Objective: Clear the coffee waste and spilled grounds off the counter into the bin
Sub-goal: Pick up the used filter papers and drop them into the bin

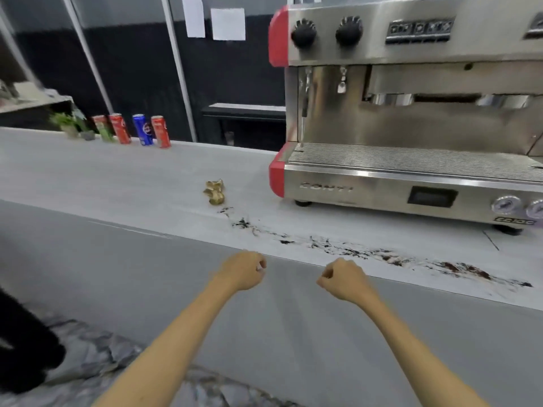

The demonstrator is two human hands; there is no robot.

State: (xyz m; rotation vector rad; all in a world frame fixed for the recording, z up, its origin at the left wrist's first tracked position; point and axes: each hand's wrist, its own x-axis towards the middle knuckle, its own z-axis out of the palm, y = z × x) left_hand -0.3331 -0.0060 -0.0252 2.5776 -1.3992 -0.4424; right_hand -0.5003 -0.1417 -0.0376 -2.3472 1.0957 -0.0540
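At the pale grey, matte stone-look counter (88,177), I hold my left hand (242,271) and right hand (343,279) out in front of its near edge, both curled into loose fists with nothing visibly inside them and touching nothing. The crumpled, shiny gold foil wrapper (214,192) lies on the counter just left of the brushed-steel espresso machine with red corner trim (411,142). From just below it, the trail of dark brown, powdery spilled coffee grounds (382,255) runs right along the counter's front edge, thickest at its far right end. I judge the wrapper light, springy and easily crushed, so a fingertip pinch on any raised fold should lift it. The grounds look fine and loose, apt to smear or scatter; I would sweep them with the side of one hand into the other cupped below the edge. The bin is not in view. Red and blue drink cans (138,129) stand well apart at the back.
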